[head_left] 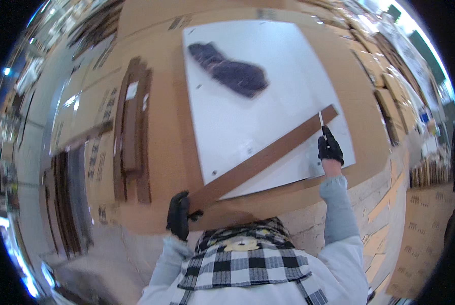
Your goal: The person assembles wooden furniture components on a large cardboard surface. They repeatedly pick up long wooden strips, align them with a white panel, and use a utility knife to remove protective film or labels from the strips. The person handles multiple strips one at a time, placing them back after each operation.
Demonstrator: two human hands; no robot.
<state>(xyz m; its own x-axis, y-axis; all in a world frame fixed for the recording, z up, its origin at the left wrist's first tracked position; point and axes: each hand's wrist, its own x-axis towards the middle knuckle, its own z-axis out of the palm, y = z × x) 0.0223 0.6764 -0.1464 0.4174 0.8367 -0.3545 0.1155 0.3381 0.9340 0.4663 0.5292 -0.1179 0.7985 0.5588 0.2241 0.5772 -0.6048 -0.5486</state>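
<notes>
A long brown board lies slantwise over a white panel, its near left end reaching past the panel's edge. My left hand, in a black glove, grips that near end, the fingers on one side and the thumb on the other. Close to the board's far right end, my right hand, also black-gloved, is closed round a slim tool with a pale, narrow tip. The tip rests over or on the board; contact cannot be made out. A crumpled dark cloth lies on the panel's far part.
Cardboard spreads beneath the panel. More brown boards are stacked to its left, with further dark boards lower down at the far left. Flat cartons stand piled along the right. A printed cardboard box sits at lower right.
</notes>
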